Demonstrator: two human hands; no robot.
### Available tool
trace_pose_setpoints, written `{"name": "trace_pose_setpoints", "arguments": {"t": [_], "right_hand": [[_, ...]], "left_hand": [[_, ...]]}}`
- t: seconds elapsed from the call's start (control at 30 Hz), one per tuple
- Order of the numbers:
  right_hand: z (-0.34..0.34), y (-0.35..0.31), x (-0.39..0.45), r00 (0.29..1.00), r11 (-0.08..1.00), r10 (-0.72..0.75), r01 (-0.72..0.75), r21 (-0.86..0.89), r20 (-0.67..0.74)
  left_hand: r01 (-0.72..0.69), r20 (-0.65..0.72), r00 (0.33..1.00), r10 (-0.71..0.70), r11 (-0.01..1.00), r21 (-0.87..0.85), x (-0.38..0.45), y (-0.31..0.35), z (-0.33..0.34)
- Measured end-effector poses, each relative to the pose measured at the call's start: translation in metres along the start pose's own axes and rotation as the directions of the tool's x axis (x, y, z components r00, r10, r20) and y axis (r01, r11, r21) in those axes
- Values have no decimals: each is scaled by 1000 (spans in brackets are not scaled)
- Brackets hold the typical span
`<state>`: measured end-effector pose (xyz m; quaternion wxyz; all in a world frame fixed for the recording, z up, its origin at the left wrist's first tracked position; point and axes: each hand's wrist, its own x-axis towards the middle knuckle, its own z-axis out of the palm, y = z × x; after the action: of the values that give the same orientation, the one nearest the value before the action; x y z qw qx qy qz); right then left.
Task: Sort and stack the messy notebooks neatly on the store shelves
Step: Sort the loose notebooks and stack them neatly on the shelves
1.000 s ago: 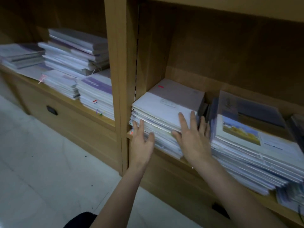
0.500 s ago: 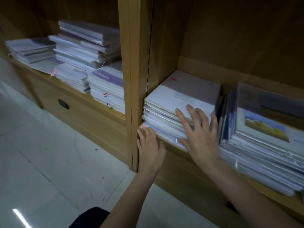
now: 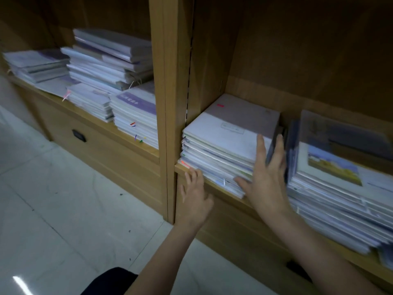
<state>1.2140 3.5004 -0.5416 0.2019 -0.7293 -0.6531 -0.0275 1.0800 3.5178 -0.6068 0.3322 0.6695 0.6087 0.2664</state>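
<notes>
Straight ahead of both hands, up and a little away: a stack [image 3: 223, 145] of notebooks, flat on the shelf [image 3: 212, 186], in the left corner of this bay. Left side of stack tight by the wooden post [image 3: 170, 103]. Front edges along the shelf lip, not lined up, lower ones poking out more than the top ones. Hard to tell which side of the covers is longer from here. Right hand [image 3: 265, 179] nearer, already touching: fingers straight and spread, palm on the stack's front right corner, thumb low on the front edges, fingertips up by the gap on the right. Nothing gripped there, just flat pressing. In that gap, a few dark notebooks [image 3: 289, 145] standing on edge, squeezed between this stack and a second stack [image 3: 340, 201] with a picture cover. Left hand [image 3: 195, 199] lower down, loose and holding nothing, fingertips at the shelf lip just under the stack's front left corner, maybe brushing the bottom notebook, too blurry to say. Looks like a tidy-up push: right hand set to press the stack sideways toward the post, left hand set to nudge the front edges back. Only 2 free sides to push on, front and right. Careful near the dark notebooks, easy to knock over.
</notes>
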Motion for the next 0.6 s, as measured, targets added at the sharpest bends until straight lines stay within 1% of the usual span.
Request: {"name": "trace_pose_setpoints", "arguments": {"t": [0.07, 0.1, 0.13, 0.2, 0.27, 0.33, 0.37, 0.43, 0.5, 0.53, 0.57, 0.6], "right_hand": [[3, -7, -7, 986, 964, 114, -139, 227, 119], [7, -8, -9, 978, 933, 155, -192, 304, 141], [11, -10, -11, 969, 909, 193, -235, 345, 152], [16, -10, -12, 961, 904, 232, -271, 330, 152], [18, -12, -13, 959, 931, 242, -273, 244, 151], [19, -11, -12, 969, 962, 218, -234, 140, 118], [19, -10, -10, 977, 973, 191, -202, 114, 96], [17, -5, -8, 987, 976, 150, -158, 150, 63], [17, 3, -12, 991, 961, 124, -132, 243, 48], [19, 7, -15, 991, 942, 131, -134, 309, 31], [21, 8, -19, 988, 914, 154, -152, 376, 24], [22, 8, -22, 985, 896, 169, -166, 412, 30]], "left_hand": [[-22, 9, 1000, 22, 1000, 18, 0, -3, 1], [-26, 21, 999, 26, 999, 25, 0, -5, -1], [-27, 41, 999, 26, 999, 25, 1, -6, -4], [-33, 71, 997, 33, 999, -5, 1, -9, -6], [-38, 80, 996, 41, 999, -36, 0, -7, -5], [-25, 76, 997, 30, 997, -69, 2, -3, -3], [-16, 77, 997, 22, 997, -79, 2, 1, -3], [0, 93, 996, 9, 995, -98, 3, 6, -6], [69, 51, 997, -60, 979, -193, 1, 11, -13], [108, 29, 994, -104, 952, -287, 1, 14, -16], [139, 29, 990, -139, 903, -406, 2, 15, -19], [151, 32, 987, -159, 834, -531, 2, 19, -23]]}}
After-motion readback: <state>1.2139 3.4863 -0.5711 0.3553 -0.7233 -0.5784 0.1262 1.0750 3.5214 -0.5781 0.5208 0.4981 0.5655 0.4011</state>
